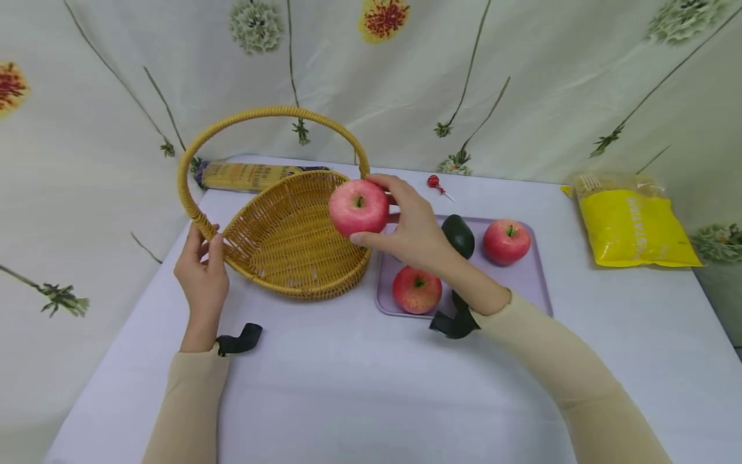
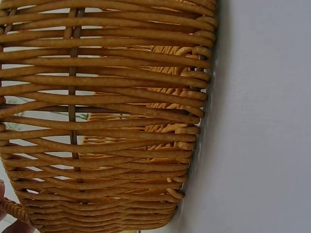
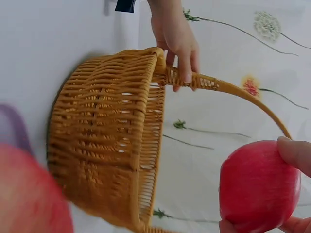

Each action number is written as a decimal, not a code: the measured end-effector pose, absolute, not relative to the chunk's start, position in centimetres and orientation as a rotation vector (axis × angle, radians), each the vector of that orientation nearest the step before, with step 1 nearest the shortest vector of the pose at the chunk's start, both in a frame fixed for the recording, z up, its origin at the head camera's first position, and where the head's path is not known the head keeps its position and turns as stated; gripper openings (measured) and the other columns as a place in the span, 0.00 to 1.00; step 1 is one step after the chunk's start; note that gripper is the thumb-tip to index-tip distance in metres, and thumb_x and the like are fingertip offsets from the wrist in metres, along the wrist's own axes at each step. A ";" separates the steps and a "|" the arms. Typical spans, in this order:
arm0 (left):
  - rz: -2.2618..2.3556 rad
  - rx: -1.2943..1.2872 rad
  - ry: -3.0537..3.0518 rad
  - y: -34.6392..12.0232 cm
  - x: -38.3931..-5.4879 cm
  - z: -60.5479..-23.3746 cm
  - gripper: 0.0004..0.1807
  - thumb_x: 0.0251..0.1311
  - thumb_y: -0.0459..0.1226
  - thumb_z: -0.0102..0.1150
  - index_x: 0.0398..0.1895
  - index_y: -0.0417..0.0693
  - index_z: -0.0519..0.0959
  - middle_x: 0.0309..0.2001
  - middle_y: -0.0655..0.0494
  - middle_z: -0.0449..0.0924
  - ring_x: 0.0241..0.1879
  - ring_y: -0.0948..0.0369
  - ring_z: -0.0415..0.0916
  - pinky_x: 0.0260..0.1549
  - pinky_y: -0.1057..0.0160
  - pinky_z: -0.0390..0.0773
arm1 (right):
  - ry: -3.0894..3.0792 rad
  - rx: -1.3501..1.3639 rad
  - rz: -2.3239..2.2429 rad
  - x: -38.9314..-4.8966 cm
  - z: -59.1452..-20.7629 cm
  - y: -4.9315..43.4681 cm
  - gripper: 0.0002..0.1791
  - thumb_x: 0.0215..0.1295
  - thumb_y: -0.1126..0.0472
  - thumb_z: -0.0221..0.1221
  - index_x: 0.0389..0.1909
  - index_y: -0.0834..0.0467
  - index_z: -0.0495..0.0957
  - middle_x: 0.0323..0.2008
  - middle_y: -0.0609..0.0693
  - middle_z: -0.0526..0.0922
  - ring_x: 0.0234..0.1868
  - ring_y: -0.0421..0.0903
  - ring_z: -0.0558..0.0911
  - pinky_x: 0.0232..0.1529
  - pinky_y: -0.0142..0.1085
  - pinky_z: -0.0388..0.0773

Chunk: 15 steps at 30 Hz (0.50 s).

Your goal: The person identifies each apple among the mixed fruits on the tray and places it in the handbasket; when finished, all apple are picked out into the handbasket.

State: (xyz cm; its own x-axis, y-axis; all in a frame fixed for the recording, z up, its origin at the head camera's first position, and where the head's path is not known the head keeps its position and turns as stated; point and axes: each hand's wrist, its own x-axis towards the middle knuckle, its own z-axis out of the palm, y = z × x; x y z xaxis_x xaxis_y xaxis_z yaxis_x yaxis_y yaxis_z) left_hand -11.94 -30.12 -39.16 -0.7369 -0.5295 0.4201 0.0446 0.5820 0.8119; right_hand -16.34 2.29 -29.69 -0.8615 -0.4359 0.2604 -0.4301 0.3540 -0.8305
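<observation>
My right hand (image 1: 414, 225) grips a red apple (image 1: 359, 209) and holds it up over the right rim of a woven wicker basket (image 1: 301, 291). In the right wrist view the apple (image 3: 260, 187) sits between thumb and fingers, above the level of the basket's rim (image 3: 141, 111). With my left hand (image 1: 203, 270) I pinch the lower left end of the basket's arched handle (image 1: 278, 112). The left wrist view is mostly filled by the basket's woven side (image 2: 107, 121), with fingertips at the lower left edge. Inside, the visible basket floor is bare wicker.
A lilac tray (image 1: 536, 283) right of the basket bears two red apples (image 1: 417, 290) (image 1: 507, 242) and a dark green avocado (image 1: 458, 236), partly behind my right arm. A yellow noodle packet (image 1: 246, 176), a red lollipop (image 1: 435, 182) and a yellow bag (image 1: 632, 225) lie further back.
</observation>
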 end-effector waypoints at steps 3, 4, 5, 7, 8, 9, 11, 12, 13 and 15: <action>-1.122 0.371 -2.157 -30.0 -12.0 -39.2 0.22 0.73 0.41 0.47 0.69 0.55 0.70 0.58 0.50 0.80 0.45 0.78 0.72 0.36 0.83 0.70 | 2.588 -0.847 -1.560 -17.2 -29.9 -0.6 0.45 0.50 0.53 0.73 0.69 0.55 0.63 0.63 0.49 0.72 0.58 0.44 0.73 0.53 0.38 0.78; -1.118 0.366 -2.155 -29.9 -12.0 -39.3 0.22 0.73 0.41 0.47 0.68 0.54 0.70 0.58 0.49 0.80 0.44 0.78 0.71 0.36 0.83 0.70 | 2.597 -0.849 -1.550 -17.5 -30.0 -1.5 0.45 0.50 0.53 0.73 0.69 0.55 0.63 0.63 0.49 0.72 0.58 0.44 0.73 0.54 0.38 0.78; -1.114 0.365 -2.152 -29.9 -12.0 -39.3 0.22 0.73 0.41 0.47 0.68 0.53 0.71 0.57 0.49 0.80 0.44 0.79 0.71 0.35 0.83 0.70 | 2.606 -0.852 -1.540 -17.8 -30.2 -2.3 0.45 0.50 0.53 0.73 0.69 0.55 0.64 0.62 0.49 0.73 0.59 0.45 0.73 0.54 0.38 0.77; -1.108 0.358 -2.145 -30.0 -12.1 -39.3 0.21 0.73 0.40 0.48 0.67 0.51 0.72 0.56 0.49 0.80 0.43 0.80 0.70 0.35 0.83 0.70 | 2.625 -0.848 -1.509 -18.4 -30.6 -3.8 0.44 0.51 0.52 0.72 0.69 0.55 0.63 0.63 0.49 0.72 0.60 0.44 0.71 0.57 0.37 0.75; -1.108 0.354 -2.141 -30.0 -12.1 -39.3 0.21 0.73 0.40 0.48 0.66 0.49 0.73 0.56 0.49 0.81 0.43 0.81 0.70 0.35 0.82 0.70 | 2.633 -0.837 -1.496 -18.7 -30.8 -4.5 0.44 0.52 0.52 0.72 0.69 0.54 0.63 0.63 0.48 0.72 0.62 0.44 0.70 0.59 0.37 0.74; -1.106 0.350 -2.135 -30.0 -12.1 -39.3 0.20 0.73 0.40 0.48 0.65 0.48 0.73 0.56 0.48 0.81 0.42 0.81 0.70 0.34 0.82 0.70 | 2.641 -0.831 -1.485 -18.9 -31.0 -5.2 0.44 0.52 0.52 0.72 0.69 0.54 0.63 0.63 0.48 0.72 0.62 0.44 0.70 0.59 0.37 0.74; -1.101 0.346 -2.129 -30.0 -12.1 -39.3 0.20 0.73 0.40 0.48 0.64 0.46 0.74 0.56 0.48 0.81 0.42 0.82 0.70 0.34 0.83 0.70 | 2.659 -0.810 -1.456 -19.4 -31.5 -6.6 0.45 0.52 0.51 0.72 0.69 0.54 0.62 0.65 0.48 0.71 0.64 0.44 0.69 0.62 0.37 0.72; -1.099 0.344 -2.128 -30.1 -12.1 -39.3 0.20 0.73 0.39 0.48 0.64 0.45 0.74 0.56 0.48 0.81 0.42 0.82 0.71 0.34 0.83 0.70 | 2.664 -0.791 -1.449 -19.6 -31.8 -7.2 0.45 0.52 0.50 0.72 0.69 0.54 0.62 0.65 0.48 0.70 0.64 0.44 0.69 0.62 0.36 0.72; -1.097 0.344 -2.130 -30.1 -12.1 -39.3 0.20 0.73 0.40 0.48 0.64 0.45 0.74 0.56 0.48 0.81 0.42 0.82 0.71 0.35 0.83 0.70 | 2.666 -0.772 -1.450 -19.8 -32.1 -7.8 0.45 0.52 0.50 0.72 0.69 0.54 0.62 0.65 0.48 0.70 0.65 0.44 0.69 0.63 0.36 0.71; -1.090 0.345 -2.134 -30.0 -12.1 -39.3 0.20 0.73 0.40 0.48 0.64 0.45 0.74 0.56 0.48 0.81 0.44 0.80 0.72 0.35 0.84 0.70 | 2.676 -0.730 -1.440 -20.2 -32.6 -8.8 0.45 0.51 0.50 0.73 0.68 0.54 0.63 0.65 0.48 0.71 0.64 0.44 0.70 0.63 0.36 0.71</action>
